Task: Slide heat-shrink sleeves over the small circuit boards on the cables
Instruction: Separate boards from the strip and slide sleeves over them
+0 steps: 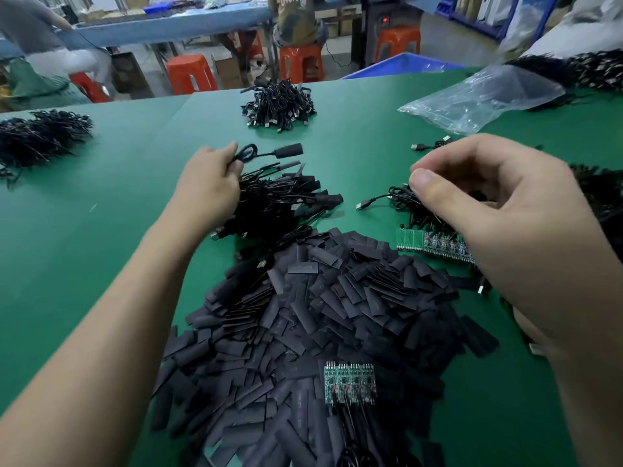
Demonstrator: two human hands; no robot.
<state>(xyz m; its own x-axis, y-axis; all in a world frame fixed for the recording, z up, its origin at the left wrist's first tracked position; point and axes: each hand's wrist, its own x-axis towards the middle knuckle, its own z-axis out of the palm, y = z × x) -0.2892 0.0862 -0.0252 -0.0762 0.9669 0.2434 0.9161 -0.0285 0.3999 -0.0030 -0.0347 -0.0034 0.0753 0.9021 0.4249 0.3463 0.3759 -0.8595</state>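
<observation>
A big heap of flat black heat-shrink sleeves (323, 318) covers the green table's near middle. A strip of small green circuit boards (349, 382) with black cables lies on the heap. More green boards (435, 246) lie in a row further right. My left hand (209, 183) pinches a looped black cable (247, 153) that carries a black sleeved end (288, 150), above a pile of sleeved cables (279, 203). My right hand (495, 210) hovers with curled fingers over a bundle of USB cables (401, 197); whether it holds one is hidden.
Black cable piles sit at the far middle (278, 104), far left (40, 136) and far right (590, 72). A clear plastic bag (482, 96) lies at the back right. Orange stools (188, 75) and a seated person (293, 18) are beyond the green table (101, 203).
</observation>
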